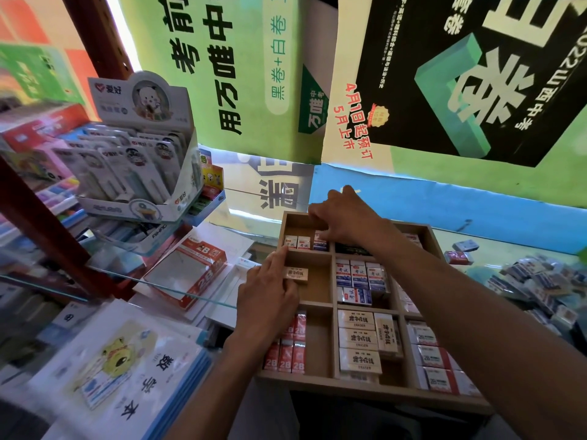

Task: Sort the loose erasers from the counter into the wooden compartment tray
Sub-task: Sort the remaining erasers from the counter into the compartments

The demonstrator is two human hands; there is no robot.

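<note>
Two hands work in the wooden tray [332, 282]: your left hand [270, 290] pinches a beige eraser [296, 274]; your right hand [341, 219] fingers curl, contents hidden. Crossed arms risk knocking upright erasers [360, 274].

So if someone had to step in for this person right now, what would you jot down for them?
Left hand: holds a cream eraser in the middle-left compartment of the wooden tray.
Right hand: fingers curled down into the far-left compartment, at the small erasers standing there; whether it grips one is hidden.
Done: several compartments already hold rows of erasers.
Left: the loose pile of erasers on the counter to the right still needs sorting into the tray.
</note>
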